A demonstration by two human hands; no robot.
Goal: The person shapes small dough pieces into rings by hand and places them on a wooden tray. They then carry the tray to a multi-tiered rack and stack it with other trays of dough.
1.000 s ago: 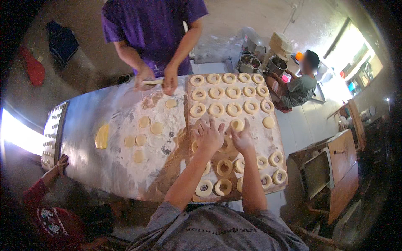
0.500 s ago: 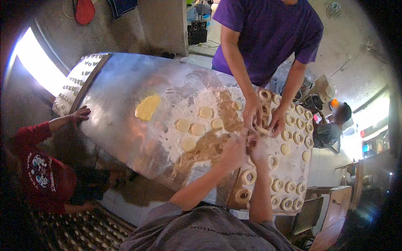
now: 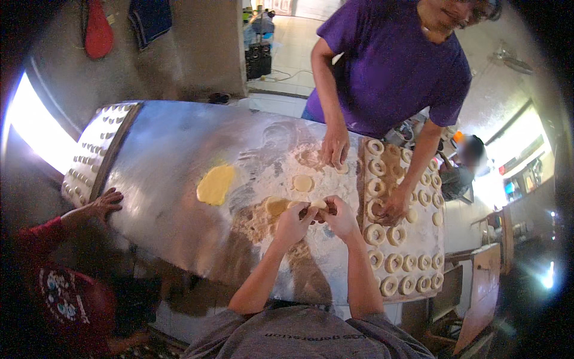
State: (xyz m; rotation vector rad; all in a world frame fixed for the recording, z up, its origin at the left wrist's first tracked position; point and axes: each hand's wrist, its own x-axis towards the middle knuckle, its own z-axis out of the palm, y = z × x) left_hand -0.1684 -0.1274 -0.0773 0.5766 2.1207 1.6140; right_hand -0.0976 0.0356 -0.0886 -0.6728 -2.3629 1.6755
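Above the floured part of the metal table, my left hand and my right hand pinch a small pale dough piece between their fingertips. Its lower part is hidden by my fingers. Just left of my left hand lies a flat dough round, and another dough round lies beyond my hands. Across the table, a co-worker in a purple shirt reaches with one hand to a dough piece in the flour. The co-worker's other hand is down among the dough rings.
A floured board with rows of dough rings covers the table's right end. A yellow dough slab lies on the bare metal table. Small pieces fill a tray at the far left, where a red-sleeved person's hand rests on the edge.
My hands have moved left from the board's edge to the floured metal and now hold a dough piece. The co-worker's hands, close together before, are now apart. The view has shifted.
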